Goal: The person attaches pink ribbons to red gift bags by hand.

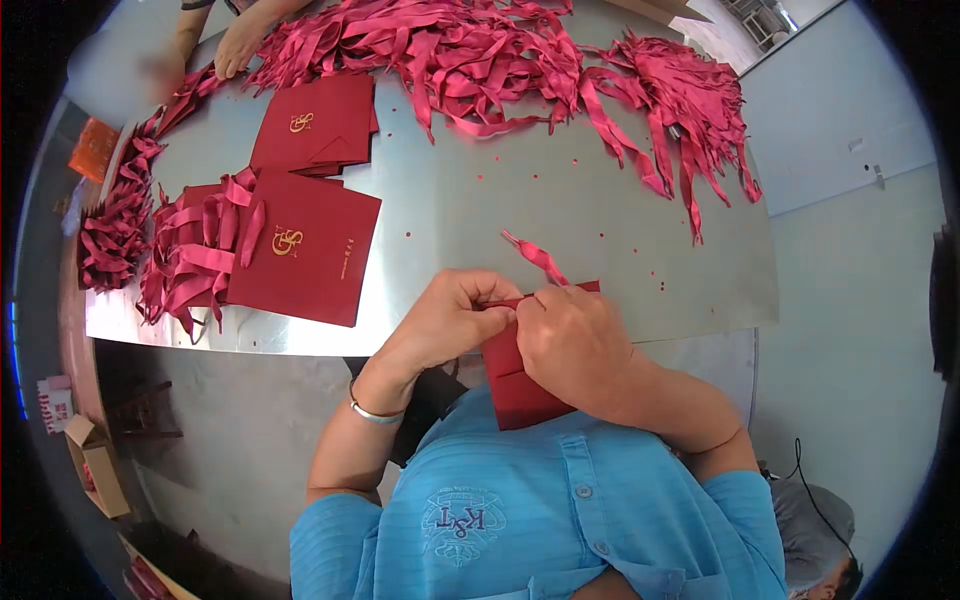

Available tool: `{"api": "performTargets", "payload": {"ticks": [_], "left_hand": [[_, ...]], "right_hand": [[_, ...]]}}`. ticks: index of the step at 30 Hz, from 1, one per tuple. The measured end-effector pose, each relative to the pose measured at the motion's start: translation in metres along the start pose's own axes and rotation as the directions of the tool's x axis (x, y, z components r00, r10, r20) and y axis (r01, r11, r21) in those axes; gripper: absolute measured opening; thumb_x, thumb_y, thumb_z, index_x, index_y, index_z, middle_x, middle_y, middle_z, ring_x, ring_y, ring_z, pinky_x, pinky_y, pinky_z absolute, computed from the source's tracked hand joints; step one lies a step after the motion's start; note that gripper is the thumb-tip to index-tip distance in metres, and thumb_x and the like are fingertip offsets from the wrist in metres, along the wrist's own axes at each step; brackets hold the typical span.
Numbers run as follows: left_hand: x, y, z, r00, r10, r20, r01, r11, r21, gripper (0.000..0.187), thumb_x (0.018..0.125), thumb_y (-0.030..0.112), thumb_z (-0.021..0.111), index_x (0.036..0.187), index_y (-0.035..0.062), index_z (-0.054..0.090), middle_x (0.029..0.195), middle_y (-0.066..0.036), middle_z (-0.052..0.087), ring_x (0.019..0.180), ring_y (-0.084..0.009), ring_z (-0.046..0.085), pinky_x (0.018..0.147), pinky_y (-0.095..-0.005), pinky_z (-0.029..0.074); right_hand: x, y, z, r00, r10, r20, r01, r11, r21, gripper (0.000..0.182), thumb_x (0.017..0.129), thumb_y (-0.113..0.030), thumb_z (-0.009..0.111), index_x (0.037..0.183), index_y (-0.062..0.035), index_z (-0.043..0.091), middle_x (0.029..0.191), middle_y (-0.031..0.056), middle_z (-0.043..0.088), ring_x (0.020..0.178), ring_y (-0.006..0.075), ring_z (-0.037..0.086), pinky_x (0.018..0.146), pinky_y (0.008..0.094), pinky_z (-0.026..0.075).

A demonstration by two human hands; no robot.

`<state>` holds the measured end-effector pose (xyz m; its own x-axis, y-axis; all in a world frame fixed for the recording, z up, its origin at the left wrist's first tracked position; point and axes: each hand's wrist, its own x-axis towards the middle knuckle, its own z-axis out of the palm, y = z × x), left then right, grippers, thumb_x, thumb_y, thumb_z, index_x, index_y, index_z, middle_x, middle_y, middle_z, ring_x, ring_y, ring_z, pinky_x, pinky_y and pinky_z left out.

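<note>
Against the table's front edge, a dark red paper gift bag (520, 402) is held close to my body. My left hand (452, 318) is closed on the bag's upper edge, thumb and fingers pinched together. My right hand (572, 340) is curled over the same edge, its fingertips partly hidden. A pink-red ribbon (537, 256) sticks out past the right hand's knuckles and lies on the table. Whether the right fingers also grip this ribbon cannot be made out.
Finished-looking red bags with gold print (310, 250) lie stacked at the left, beside ribbon handles (205, 245). Heaps of loose ribbons (470, 60) cover the back of the metal table (450, 190). Another person's hand (240, 45) is at the far left. Small red dots are scattered about.
</note>
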<state>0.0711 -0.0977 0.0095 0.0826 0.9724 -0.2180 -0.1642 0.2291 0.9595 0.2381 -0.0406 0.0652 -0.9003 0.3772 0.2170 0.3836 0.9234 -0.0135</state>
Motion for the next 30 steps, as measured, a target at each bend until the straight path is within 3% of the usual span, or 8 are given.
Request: {"api": "performTargets", "payload": {"ticks": [9,12,14,18,21,24,26,30], "left_hand": [[-0.001,0.005,0.001,0.999,-0.038,0.004,0.037,0.995,0.095,0.017,0.084,-0.007,0.06,0.098,-0.0027,0.069,0.081,0.002,0.066,0.072,-0.0026,0.056,0.062,-0.0188,0.046],[0.0,0.002,0.002,1.0,0.005,-0.015,-0.003,0.993,0.121,0.017,0.085,-0.006,0.061,0.1,-0.0022,0.069,0.08,0.002,0.065,0.07,-0.0016,0.055,0.061,-0.0182,0.045],[-0.003,0.005,0.003,1.0,-0.002,-0.027,0.003,0.998,0.057,0.016,0.087,-0.004,0.062,0.101,-0.0019,0.069,0.08,0.002,0.065,0.07,-0.0015,0.056,0.06,-0.0175,0.046],[-0.01,0.019,0.006,0.996,-0.083,-0.033,0.086,0.993,0.079,0.015,0.089,-0.001,0.063,0.102,-0.0022,0.069,0.079,0.002,0.066,0.064,-0.0009,0.054,0.055,-0.0168,0.044],[-0.009,0.012,0.015,0.997,-0.016,-0.071,0.022,0.996,0.085,0.016,0.089,0.0,0.064,0.103,-0.0022,0.069,0.078,0.003,0.065,0.058,0.0,0.051,0.05,-0.0159,0.04],[-0.009,0.003,0.028,0.963,0.202,-0.178,-0.17,0.969,0.18,0.014,0.087,0.0,0.065,0.101,-0.0017,0.069,0.076,0.003,0.064,0.055,0.0014,0.047,0.047,-0.0157,0.037],[-0.012,0.011,0.035,0.922,0.273,-0.274,-0.159,0.913,0.375,0.012,0.086,-0.001,0.065,0.097,-0.0014,0.067,0.076,0.003,0.063,0.057,0.0016,0.048,0.049,-0.0156,0.038],[-0.015,0.007,0.035,0.913,0.28,-0.297,-0.149,0.906,0.396,0.011,0.086,-0.002,0.064,0.097,-0.0015,0.063,0.079,0.003,0.062,0.062,0.0014,0.05,0.052,-0.0157,0.039]], "right_hand": [[-0.011,0.011,0.007,0.994,0.109,-0.015,-0.104,0.975,0.196,0.011,0.075,-0.008,0.068,0.068,-0.006,0.06,0.064,0.0068,0.059,0.059,0.0237,0.062,0.053,0.037,0.051],[-0.004,0.021,-0.015,0.997,0.047,-0.061,-0.022,0.932,0.361,0.008,0.077,-0.01,0.07,0.081,-0.0039,0.068,0.071,0.008,0.065,0.063,0.023,0.065,0.057,0.0337,0.053],[0.002,0.039,-0.037,0.981,0.089,0.171,-0.18,0.739,0.649,0.017,0.081,-0.009,0.069,0.097,-0.0021,0.071,0.082,0.0098,0.071,0.069,0.0191,0.068,0.062,0.0288,0.053],[0.01,0.071,-0.038,0.938,0.241,0.25,-0.341,0.5,0.796,0.021,0.085,-0.006,0.065,0.105,-0.0009,0.07,0.087,0.0103,0.073,0.073,0.0143,0.068,0.066,0.0272,0.052],[0.019,0.078,-0.025,0.936,0.162,0.313,-0.353,0.443,0.824,0.019,0.086,-0.005,0.063,0.104,0.0004,0.069,0.087,0.0096,0.073,0.075,0.0127,0.068,0.067,0.0276,0.052],[0.035,0.076,-0.016,0.908,0.051,0.416,-0.387,0.482,0.786,0.021,0.086,-0.003,0.061,0.105,0.0003,0.068,0.089,0.0111,0.073,0.078,0.0153,0.069,0.07,0.0281,0.053],[0.049,0.074,-0.025,0.827,-0.068,0.557,-0.364,0.69,0.626,0.023,0.084,-0.001,0.06,0.105,0.0,0.068,0.091,0.012,0.073,0.081,0.0176,0.069,0.074,0.0284,0.054],[0.045,0.085,-0.005,0.85,-0.131,0.51,-0.388,0.498,0.775,0.024,0.082,-0.004,0.06,0.105,-0.0009,0.068,0.086,0.0111,0.072,0.076,0.0179,0.068,0.071,0.0294,0.053]]}}
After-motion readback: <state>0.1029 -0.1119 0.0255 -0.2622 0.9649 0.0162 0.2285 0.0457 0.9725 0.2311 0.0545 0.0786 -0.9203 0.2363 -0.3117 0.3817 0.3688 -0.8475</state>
